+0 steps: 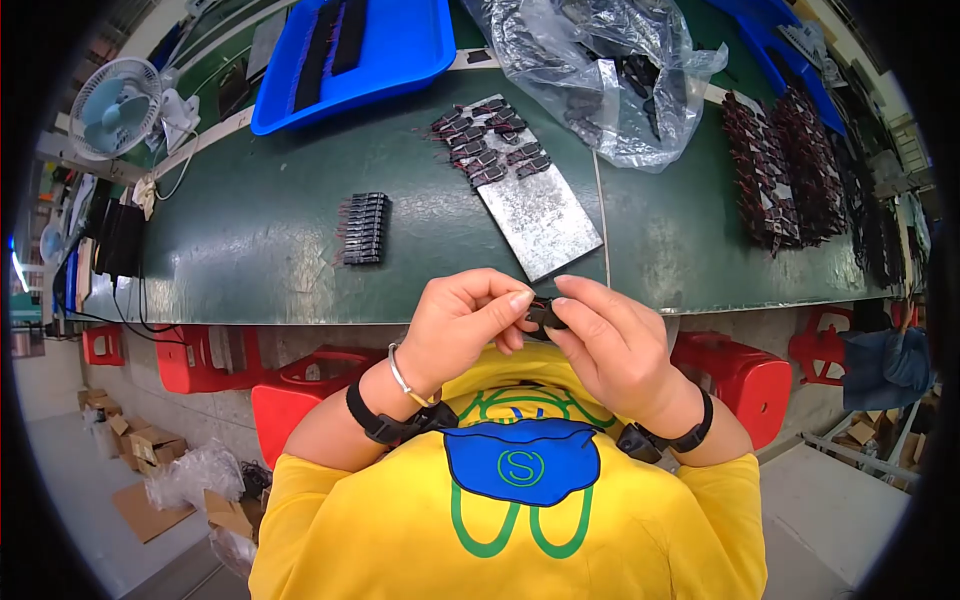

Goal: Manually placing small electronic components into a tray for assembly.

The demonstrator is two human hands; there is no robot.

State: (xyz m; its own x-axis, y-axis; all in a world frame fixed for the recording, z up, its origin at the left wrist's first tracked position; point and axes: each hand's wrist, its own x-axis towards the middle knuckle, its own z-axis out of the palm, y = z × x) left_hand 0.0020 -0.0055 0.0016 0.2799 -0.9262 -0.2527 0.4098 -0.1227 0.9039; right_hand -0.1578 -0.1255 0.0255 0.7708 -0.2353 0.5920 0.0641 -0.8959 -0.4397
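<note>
A small black part [543,315] with a bit of red wire is pinched in my fingers just off the table's near edge. My left hand [455,325] grips one side of it with thumb and forefinger, while my right hand [618,345] closes on the other side; its exact kind cannot be made out. Beyond my hands a silver metal plate [545,222] lies at a slant, bearing several small black parts with red wires [487,148] on its far half. To the left, similar black pieces stand in a tight row [364,230].
A blue tray [425,60] holding long black strips sits far left, beside a fan [117,108]. A clear plastic bag [640,130] with dark parts lies at the back. Bundles of wired black parts [765,175] stand right. Red stools [745,375] line the green table's [260,270] edge.
</note>
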